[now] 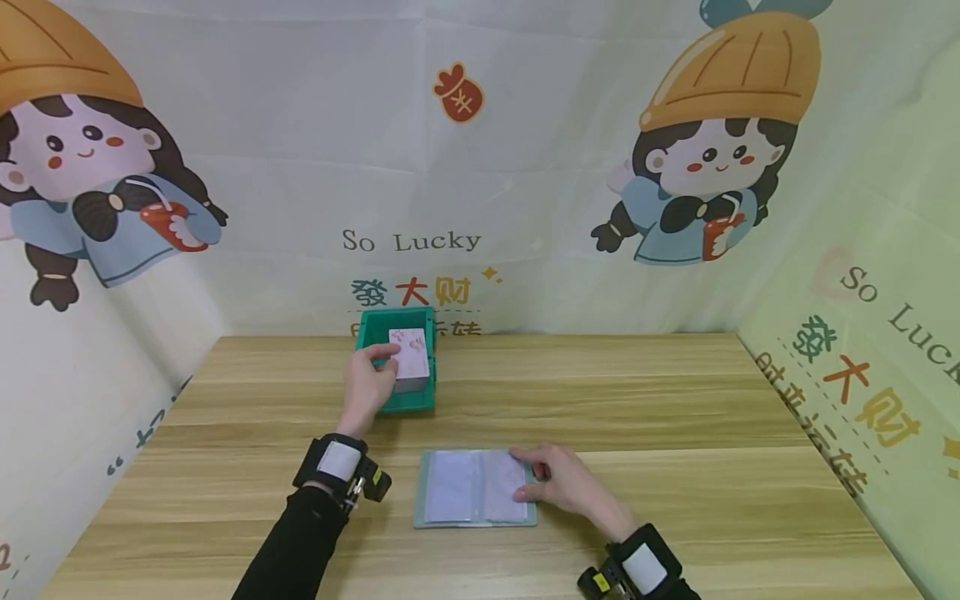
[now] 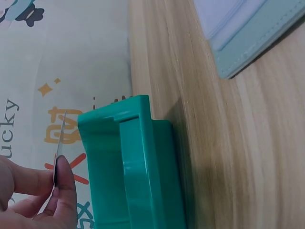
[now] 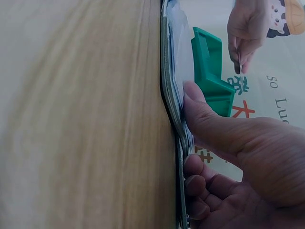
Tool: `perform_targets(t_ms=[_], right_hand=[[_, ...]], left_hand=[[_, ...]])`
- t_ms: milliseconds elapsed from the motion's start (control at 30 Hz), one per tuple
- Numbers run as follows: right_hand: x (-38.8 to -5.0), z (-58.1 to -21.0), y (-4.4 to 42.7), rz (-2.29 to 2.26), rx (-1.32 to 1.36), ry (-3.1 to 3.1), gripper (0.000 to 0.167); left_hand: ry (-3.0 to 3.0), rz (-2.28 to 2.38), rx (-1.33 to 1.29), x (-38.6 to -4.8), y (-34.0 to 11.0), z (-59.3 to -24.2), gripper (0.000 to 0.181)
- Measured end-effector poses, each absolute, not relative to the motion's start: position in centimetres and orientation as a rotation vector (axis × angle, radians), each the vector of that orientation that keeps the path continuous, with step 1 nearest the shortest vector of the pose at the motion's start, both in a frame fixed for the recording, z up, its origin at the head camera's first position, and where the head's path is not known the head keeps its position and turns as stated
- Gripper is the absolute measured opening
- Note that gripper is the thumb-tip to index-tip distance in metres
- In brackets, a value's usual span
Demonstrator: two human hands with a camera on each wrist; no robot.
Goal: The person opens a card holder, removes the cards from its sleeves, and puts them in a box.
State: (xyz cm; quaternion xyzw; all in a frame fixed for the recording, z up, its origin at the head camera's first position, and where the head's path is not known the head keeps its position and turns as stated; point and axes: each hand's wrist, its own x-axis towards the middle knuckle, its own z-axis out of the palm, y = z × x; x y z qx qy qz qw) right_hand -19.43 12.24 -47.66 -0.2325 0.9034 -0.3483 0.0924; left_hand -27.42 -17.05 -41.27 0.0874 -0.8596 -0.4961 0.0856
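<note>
My left hand pinches a thin card between thumb and fingers. From above, the card looks pale pink with small red marks. It is over a green plastic bin, and the left wrist view shows it edge-on above the rim. A greyish surface shows below the card; what it is I cannot tell. Nearer me, a pale blue-green card album lies spread flat with clear-sleeved pages. My right hand grips its right side, thumb on the page and the other fingers curled at the edge.
Both things stand on a wood-grain table. Behind it hangs a white printed cloth with cartoon figures and lettering, which also covers both sides. The green bin is close to the back cloth, left of centre.
</note>
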Motion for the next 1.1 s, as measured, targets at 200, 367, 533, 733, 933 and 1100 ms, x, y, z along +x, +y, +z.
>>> perform_targets(t_ms=[200, 367, 533, 733, 933, 1100], right_hand=[[-19.4, -47.6, 12.3, -1.03, -0.692, 2.685, 0.06], [-19.4, -47.6, 12.2, -1.026, -0.686, 2.686, 0.06], [-19.4, -47.6, 12.2, -1.026, -0.683, 2.683, 0.06], [-19.4, -47.6, 12.3, -1.029, -0.67, 2.678, 0.06], [-19.3, -47.4, 12.3, -1.038, -0.664, 2.675, 0.06], [-19.3, -47.3, 12.2, -1.046, -0.673, 2.67, 0.06]], left_hand=[[-2.526, -1.447, 0.296, -28.4, -16.9, -41.7, 0.033], [-2.513, -1.338, 0.251, -28.9, -16.7, -42.3, 0.032], [-2.56, -1.223, 0.247, -29.4, -16.5, -42.8, 0.03], [-2.643, -1.162, 0.293, -29.9, -16.3, -43.3, 0.029], [-2.725, -1.111, 0.314, -30.2, -16.2, -43.9, 0.03], [-2.764, -1.084, 0.333, -30.2, -16.1, -44.4, 0.03]])
